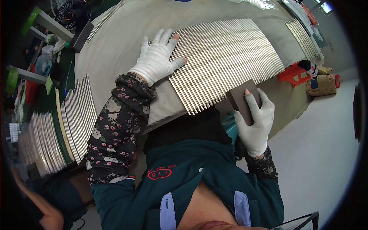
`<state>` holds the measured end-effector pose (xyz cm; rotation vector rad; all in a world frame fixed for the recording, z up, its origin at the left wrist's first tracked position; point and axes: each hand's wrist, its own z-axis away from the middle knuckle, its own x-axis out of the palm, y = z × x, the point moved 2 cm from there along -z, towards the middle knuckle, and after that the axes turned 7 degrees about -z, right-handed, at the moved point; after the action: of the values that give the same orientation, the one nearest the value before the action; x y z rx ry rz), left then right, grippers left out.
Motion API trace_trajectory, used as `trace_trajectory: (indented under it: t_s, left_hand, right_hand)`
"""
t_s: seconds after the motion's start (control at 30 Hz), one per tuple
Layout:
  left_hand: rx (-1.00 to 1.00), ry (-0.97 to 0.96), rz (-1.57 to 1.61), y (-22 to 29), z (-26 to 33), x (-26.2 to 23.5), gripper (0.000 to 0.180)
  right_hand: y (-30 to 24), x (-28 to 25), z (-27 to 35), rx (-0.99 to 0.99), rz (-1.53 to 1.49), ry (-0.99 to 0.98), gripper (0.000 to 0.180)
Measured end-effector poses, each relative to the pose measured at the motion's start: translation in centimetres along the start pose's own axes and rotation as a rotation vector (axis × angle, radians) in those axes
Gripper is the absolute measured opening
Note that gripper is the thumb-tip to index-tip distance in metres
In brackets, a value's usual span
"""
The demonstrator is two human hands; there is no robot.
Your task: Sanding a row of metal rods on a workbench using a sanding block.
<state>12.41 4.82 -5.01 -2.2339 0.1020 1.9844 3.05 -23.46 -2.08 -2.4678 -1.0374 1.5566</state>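
Note:
A wide row of shiny metal rods [226,50] lies side by side on the grey-covered table in front of me. My left hand [153,63], in a white glove with some fingertips bare, rests with spread fingers at the row's left edge, its thumb and a fingertip touching the outer rods. At the near right, my gloved right hand [257,124] grips a dark grey-brown rectangular block [238,99] between thumb and fingers. That block sits against the near ends of the rods; whether it presses on them I cannot tell.
More rods [79,115] stand in rows on the left, with another bundle [36,143] beside them. A smaller set [303,40] lies at the far right, near a red stool [294,74] and a brown sack [322,85]. A black fan [71,14] is at the far left. Another person's arm [40,203] shows lower left.

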Motion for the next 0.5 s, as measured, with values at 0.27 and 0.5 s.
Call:
trace_trajectory:
  t_s: [0.27, 0.5]
  left_hand:
    - [-0.027, -0.037, -0.061, 0.3, -0.1, -0.3, 0.079]
    - [-0.034, -0.010, -0.053, 0.7, -0.4, -0.3, 0.081]
  right_hand:
    - [-2.7, 0.7, 0.1, -0.074, -0.039, -0.104, 0.057]
    - [-4.2, 2.2, -1.2, -0.139, 0.062, -0.126, 0.056]
